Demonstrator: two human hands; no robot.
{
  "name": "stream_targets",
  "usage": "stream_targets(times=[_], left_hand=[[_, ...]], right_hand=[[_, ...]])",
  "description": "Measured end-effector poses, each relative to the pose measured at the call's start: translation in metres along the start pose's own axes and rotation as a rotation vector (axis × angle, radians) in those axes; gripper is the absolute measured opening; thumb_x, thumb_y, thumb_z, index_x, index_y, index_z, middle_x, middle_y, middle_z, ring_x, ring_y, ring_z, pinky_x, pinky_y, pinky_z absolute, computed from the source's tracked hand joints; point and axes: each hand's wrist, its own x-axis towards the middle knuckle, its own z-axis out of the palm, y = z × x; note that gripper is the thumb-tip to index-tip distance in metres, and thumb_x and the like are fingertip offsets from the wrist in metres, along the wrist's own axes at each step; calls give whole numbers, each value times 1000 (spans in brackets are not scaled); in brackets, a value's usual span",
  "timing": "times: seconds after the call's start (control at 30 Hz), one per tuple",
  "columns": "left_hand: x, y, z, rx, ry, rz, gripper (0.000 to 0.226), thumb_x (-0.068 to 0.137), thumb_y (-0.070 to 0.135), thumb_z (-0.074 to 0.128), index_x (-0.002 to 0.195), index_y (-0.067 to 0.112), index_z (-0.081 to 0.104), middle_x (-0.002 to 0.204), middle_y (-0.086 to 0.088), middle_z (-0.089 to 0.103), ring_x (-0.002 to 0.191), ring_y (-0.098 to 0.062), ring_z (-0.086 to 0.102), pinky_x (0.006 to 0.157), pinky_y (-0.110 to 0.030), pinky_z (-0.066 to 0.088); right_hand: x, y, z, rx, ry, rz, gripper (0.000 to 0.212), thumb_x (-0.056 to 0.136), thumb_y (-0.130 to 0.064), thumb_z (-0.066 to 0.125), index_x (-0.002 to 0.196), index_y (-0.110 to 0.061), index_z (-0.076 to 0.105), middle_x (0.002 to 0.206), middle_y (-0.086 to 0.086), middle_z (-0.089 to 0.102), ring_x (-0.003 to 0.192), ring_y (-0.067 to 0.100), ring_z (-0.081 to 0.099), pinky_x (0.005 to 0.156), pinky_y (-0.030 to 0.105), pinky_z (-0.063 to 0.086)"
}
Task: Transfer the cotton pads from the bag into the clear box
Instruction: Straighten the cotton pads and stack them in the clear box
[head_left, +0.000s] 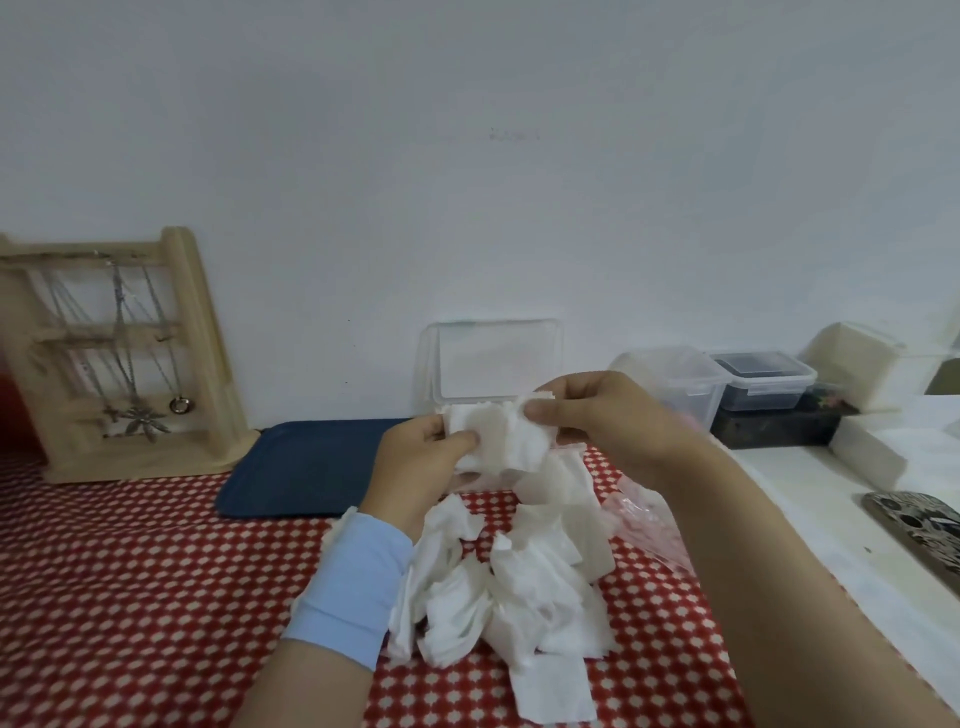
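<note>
Cotton pads (498, 587) lie in a loose white heap at the lower centre of the frame, spread on the red dotted cloth of the counter (130, 571), probably tipped out so they can be gathered by the handful. Just right of the heap sits the crumpled pinkish bag (649, 519), which looks flat and mostly emptied.

Above the heap, both hands hold a small stack (498, 436) of pads between them. The left hand (421, 462) pinches its left end with thumb and curled fingers, and the right hand (587, 410) pinches the right end from above. Gripping both ends seems meant to square the pads into a neat block that will fit the box.

Directly behind the hands, at mid frame, stands the clear box (498, 358). Its lid is tipped up against the wall, leaving the mouth free to receive the stack. How full it is cannot be told, since the hands hide its body.

A blue tray (311, 467) lies to the left, and a wooden jewellery stand (119, 353) stands at the far left.
</note>
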Motion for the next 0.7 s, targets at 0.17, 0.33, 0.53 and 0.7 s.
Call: stream_targets(times=[0.17,0.33,0.53,0.7], left_hand=[[-2,2,3,-206,-119,-92,19,96,12,65,109,0,74,105,-18,77,95,-33,76,76,-42,63],[-1,2,0,-311,-140,-143,26,98,15,63,113,-5,70,108,-22,75,97,-37,75,76,-46,63],[-1,0,-1,-301,-99,-125,19,96,13,66,104,-2,75,103,-18,77,89,-31,77,69,-38,64],[-4,2,2,-299,-211,-133,25,96,16,67,111,-3,74,107,-23,75,101,-36,74,87,-46,61]], right_hand=[[7,8,22,49,100,13,21,84,-14,81,89,3,71,64,5,65,51,14,53,51,26,42],[6,10,25,-26,185,14,16,82,-18,83,81,-7,71,52,-7,64,43,5,53,43,16,40],[4,3,20,34,230,-23,19,81,-19,84,82,-3,73,58,-4,67,45,4,55,46,19,42],[5,2,33,3,212,-68,15,79,-12,85,78,-6,72,54,-7,65,43,3,55,43,15,41]])
